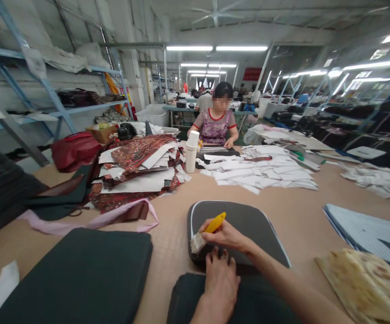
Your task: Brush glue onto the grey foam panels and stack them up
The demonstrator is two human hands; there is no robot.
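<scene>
A paintbrush with a yellow handle and pale bristles is in my right hand, fingers closed round the handle. Its bristles rest against the left side of a dark grey rounded panel, along a whitish line that follows the panel's edge. My left hand lies palm down just in front of the brush, fingers spread at the panel's near edge, holding nothing. Under my left wrist is a dark stack of pieces, partly covered by my arms. Another dark green-black stack lies to the left.
Patterned red fabric and white pieces are piled beyond, beside a white bottle. White strips spread across the table's far side, where a co-worker sits. A pink strip lies left; a yellowish crumpled bag is at right.
</scene>
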